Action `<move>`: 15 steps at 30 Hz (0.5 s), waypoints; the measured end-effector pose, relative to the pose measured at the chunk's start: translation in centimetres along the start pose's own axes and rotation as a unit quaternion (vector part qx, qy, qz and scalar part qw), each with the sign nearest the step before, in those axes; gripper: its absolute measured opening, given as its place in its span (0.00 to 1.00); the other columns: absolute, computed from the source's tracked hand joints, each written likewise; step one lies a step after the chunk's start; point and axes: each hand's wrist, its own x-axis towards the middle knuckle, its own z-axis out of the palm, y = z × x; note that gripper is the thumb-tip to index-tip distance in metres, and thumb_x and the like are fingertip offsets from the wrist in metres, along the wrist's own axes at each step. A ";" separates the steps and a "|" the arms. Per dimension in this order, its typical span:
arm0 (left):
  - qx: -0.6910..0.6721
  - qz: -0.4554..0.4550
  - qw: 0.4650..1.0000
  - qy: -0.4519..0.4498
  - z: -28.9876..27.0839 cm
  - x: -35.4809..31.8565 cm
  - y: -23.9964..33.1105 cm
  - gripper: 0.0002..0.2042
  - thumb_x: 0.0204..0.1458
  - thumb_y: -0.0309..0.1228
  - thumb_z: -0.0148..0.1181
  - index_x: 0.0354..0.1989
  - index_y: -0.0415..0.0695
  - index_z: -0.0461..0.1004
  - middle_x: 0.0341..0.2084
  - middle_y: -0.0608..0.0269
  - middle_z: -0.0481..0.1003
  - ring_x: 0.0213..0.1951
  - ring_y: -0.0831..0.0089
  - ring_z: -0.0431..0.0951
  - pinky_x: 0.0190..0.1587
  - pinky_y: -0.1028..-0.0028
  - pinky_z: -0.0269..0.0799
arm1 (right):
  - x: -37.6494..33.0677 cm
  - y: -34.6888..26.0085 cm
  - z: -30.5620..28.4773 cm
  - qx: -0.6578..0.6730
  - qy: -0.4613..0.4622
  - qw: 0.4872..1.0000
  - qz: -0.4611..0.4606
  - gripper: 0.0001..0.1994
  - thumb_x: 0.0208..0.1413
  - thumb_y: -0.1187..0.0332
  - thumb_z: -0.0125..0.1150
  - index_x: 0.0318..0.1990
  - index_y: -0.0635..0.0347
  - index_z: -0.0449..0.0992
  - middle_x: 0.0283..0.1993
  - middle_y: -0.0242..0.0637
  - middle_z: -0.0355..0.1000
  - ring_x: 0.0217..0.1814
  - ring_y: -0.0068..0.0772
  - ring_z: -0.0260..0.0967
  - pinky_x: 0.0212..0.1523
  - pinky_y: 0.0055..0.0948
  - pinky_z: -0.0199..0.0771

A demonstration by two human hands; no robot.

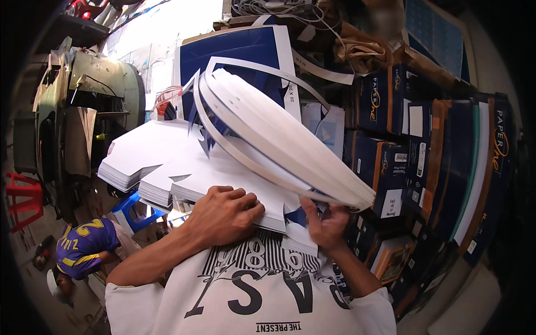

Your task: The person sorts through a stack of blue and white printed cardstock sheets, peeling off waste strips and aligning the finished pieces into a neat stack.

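A thick stack of white die-cut card sheets [162, 142], notched along its edge, lies in front of me. My left hand [229, 212] rests on the near part of this stack with its fingers curled under; what they grip, if anything, is hidden. Tilted above the stack is a fanned bundle of white card strips [290, 139], with thin curved strips looping off its far end. My right hand [329, 223] is at the bundle's near right end, thumb raised and fingers partly behind the strips, slightly blurred. A small white card piece [298, 240] lies between my hands, against my shirt.
Dark blue cartons [385, 100] are piled along my right. Behind the stack lies a dark blue panel with white edges [245, 44]. A rounded greenish machine [106, 84], a blue stool [134, 212] and a red stool [25, 201] are at left. A person in purple [86, 245] bends down there.
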 end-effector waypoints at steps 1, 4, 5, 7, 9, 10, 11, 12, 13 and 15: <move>0.013 0.036 0.998 0.049 0.5 -0.5 0.0 0.17 0.39 0.34 0.69 0.39 0.43 0.78 0.33 0.64 0.78 0.37 0.71 0.81 0.38 0.69 0.78 | 0.0 0.1 -0.1 0.123 0.000 0.978 0.168 0.10 0.56 0.70 0.67 0.41 0.68 0.78 0.33 0.35 0.77 0.32 0.20 0.72 0.34 0.21 0.71; 0.047 0.069 0.993 0.084 1.3 -0.9 0.2 0.13 0.42 0.29 0.65 0.38 0.41 0.77 0.33 0.64 0.78 0.36 0.71 0.81 0.40 0.71 0.79 | 2.8 1.0 -0.4 0.101 -0.072 0.956 0.265 0.13 0.61 0.65 0.63 0.39 0.69 0.76 0.30 0.32 0.75 0.25 0.14 0.68 0.23 0.16 0.67; 0.043 0.075 0.992 0.097 1.5 -1.1 0.3 0.13 0.43 0.28 0.64 0.39 0.40 0.77 0.33 0.64 0.79 0.36 0.70 0.81 0.41 0.71 0.80 | 3.8 0.3 -0.9 0.076 -0.096 0.937 0.326 0.15 0.60 0.63 0.63 0.39 0.70 0.75 0.31 0.34 0.76 0.27 0.14 0.70 0.26 0.17 0.72; 0.037 0.078 0.993 0.081 1.2 -1.1 0.4 0.13 0.43 0.28 0.64 0.39 0.40 0.77 0.34 0.63 0.79 0.37 0.69 0.82 0.42 0.69 0.80 | 5.1 0.7 -1.9 0.045 -0.153 0.928 0.338 0.18 0.59 0.62 0.65 0.45 0.71 0.72 0.32 0.38 0.76 0.31 0.18 0.73 0.30 0.19 0.77; 0.032 0.072 0.994 0.081 1.2 -0.9 0.4 0.13 0.43 0.28 0.64 0.39 0.39 0.77 0.34 0.61 0.79 0.37 0.68 0.82 0.42 0.69 0.80 | 4.4 -0.1 -1.8 0.076 -0.175 0.929 0.316 0.23 0.58 0.61 0.66 0.50 0.72 0.67 0.32 0.40 0.76 0.32 0.21 0.75 0.33 0.21 0.78; 0.030 0.074 0.994 0.080 1.2 -0.9 0.4 0.13 0.43 0.28 0.64 0.39 0.39 0.77 0.34 0.61 0.79 0.37 0.68 0.82 0.42 0.69 0.80 | 4.2 -0.8 -1.5 0.106 -0.200 0.929 0.294 0.28 0.57 0.61 0.67 0.56 0.73 0.63 0.33 0.42 0.77 0.32 0.23 0.76 0.36 0.23 0.80; 0.028 0.072 0.994 0.081 1.2 -0.9 0.4 0.14 0.43 0.28 0.64 0.40 0.39 0.77 0.34 0.61 0.80 0.37 0.68 0.82 0.43 0.68 0.80 | 4.5 -1.7 -1.1 0.123 -0.202 0.901 0.363 0.40 0.55 0.61 0.70 0.64 0.75 0.50 0.36 0.47 0.77 0.36 0.28 0.77 0.41 0.25 0.80; 0.026 0.069 0.994 0.083 1.1 -0.9 0.4 0.14 0.43 0.29 0.64 0.40 0.39 0.77 0.34 0.60 0.80 0.38 0.68 0.82 0.43 0.68 0.80 | 4.6 -1.3 -0.4 0.141 -0.188 0.917 0.321 0.41 0.56 0.63 0.68 0.66 0.75 0.47 0.37 0.49 0.77 0.39 0.28 0.76 0.40 0.24 0.79; 0.025 0.070 0.994 0.082 1.1 -1.0 0.5 0.14 0.43 0.29 0.64 0.40 0.39 0.77 0.34 0.60 0.80 0.38 0.68 0.82 0.43 0.68 0.80 | 4.6 -0.9 -0.1 0.159 -0.174 0.931 0.278 0.42 0.57 0.65 0.67 0.68 0.76 0.44 0.38 0.52 0.77 0.41 0.28 0.76 0.39 0.22 0.78; 0.019 0.070 0.995 0.072 1.2 -1.2 0.5 0.13 0.49 0.30 0.59 0.41 0.37 0.77 0.34 0.60 0.78 0.38 0.67 0.81 0.46 0.67 0.78 | 4.6 -0.8 -1.2 0.047 -0.211 0.938 0.272 0.37 0.59 0.64 0.65 0.67 0.75 0.50 0.45 0.55 0.76 0.43 0.27 0.75 0.42 0.22 0.77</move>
